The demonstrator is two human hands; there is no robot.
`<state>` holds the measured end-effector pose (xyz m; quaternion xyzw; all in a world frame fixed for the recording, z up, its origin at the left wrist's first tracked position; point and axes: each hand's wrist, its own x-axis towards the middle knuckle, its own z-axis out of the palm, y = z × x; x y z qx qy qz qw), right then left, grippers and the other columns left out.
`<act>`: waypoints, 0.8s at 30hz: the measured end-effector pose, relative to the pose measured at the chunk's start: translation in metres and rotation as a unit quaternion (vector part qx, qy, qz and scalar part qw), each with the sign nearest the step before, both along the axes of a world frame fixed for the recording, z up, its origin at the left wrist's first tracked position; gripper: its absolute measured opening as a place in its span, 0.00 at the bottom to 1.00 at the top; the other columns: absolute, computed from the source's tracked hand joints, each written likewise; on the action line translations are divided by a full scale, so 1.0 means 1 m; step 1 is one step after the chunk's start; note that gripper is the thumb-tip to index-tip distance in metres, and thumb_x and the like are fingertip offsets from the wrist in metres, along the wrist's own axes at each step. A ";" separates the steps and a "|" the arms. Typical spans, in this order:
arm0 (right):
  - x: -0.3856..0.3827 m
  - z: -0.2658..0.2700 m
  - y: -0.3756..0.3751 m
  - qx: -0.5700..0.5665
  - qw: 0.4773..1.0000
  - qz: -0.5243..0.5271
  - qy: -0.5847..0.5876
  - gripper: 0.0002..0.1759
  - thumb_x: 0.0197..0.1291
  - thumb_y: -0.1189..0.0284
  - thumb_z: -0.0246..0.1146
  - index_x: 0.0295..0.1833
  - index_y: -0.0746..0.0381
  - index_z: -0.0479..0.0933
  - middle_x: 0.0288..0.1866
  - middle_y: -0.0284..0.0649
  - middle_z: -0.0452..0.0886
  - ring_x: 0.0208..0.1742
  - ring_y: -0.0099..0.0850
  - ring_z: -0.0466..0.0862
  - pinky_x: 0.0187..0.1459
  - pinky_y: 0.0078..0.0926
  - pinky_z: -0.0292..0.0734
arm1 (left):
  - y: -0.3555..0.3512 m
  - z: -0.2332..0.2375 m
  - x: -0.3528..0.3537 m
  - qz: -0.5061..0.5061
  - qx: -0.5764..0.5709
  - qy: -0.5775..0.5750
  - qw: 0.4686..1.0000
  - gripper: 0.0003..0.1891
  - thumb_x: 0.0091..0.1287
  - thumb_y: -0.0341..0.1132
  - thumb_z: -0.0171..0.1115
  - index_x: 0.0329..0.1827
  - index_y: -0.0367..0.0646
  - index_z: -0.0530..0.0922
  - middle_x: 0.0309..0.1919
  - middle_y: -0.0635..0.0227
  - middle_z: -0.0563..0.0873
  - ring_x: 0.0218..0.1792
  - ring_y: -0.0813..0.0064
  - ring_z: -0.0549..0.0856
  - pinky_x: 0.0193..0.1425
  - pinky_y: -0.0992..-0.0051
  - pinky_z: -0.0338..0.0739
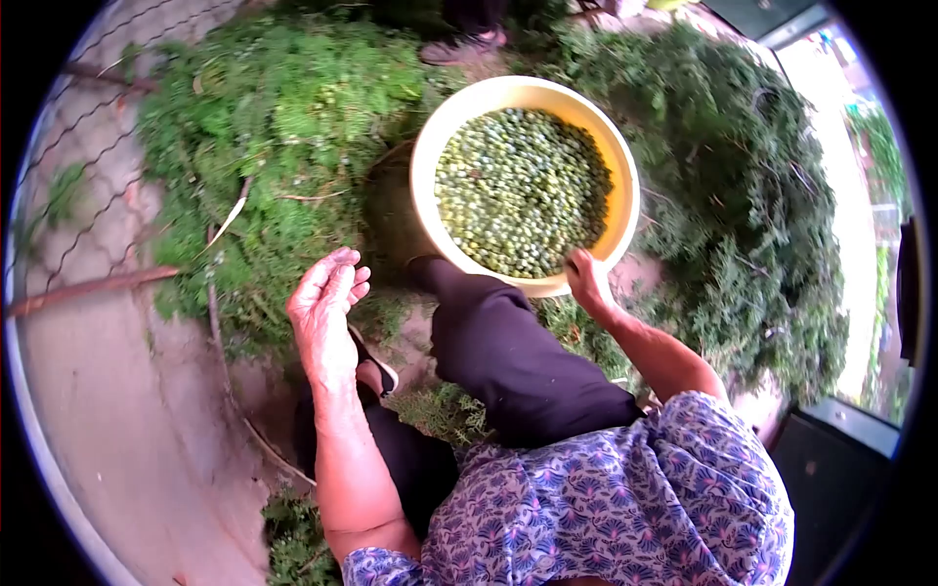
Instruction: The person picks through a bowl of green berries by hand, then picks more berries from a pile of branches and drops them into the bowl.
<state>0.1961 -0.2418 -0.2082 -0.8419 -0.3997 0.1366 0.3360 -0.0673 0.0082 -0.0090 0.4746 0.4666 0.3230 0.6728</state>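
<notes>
A yellow plastic basin (pixel 427 176) stands in front of me, holding a thick layer of small round green berries (pixel 523 190). At its near right edge, my right hand (pixel 584 277) has its fingers curled over the rim, close against the berries. My left hand (pixel 330 298) is raised to the left of the basin, apart from it. Its fingers are loosely bent, with nothing visible in them. Below that hand lies a heap of feathery green cut branches (pixel 283 127).
More dark green branches (pixel 733 215) are piled right of the basin. A stick (pixel 93 291) lies on the paving at left. Another person's shoe (pixel 462 48) shows beyond the basin. Dark box-like objects (pixel 831 479) stand at lower right. My trousered leg (pixel 528 356) reaches toward the basin.
</notes>
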 end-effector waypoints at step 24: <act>-0.135 0.240 0.060 0.102 0.903 0.359 -0.214 0.25 0.46 0.62 0.67 0.52 0.56 0.75 0.58 0.42 0.70 0.62 0.45 0.66 0.59 0.44 0.64 | -0.125 0.029 -0.202 0.214 0.355 0.462 0.784 0.11 0.58 0.35 0.60 0.41 0.39 0.81 0.34 0.49 0.83 0.36 0.51 0.82 0.41 0.62 0.75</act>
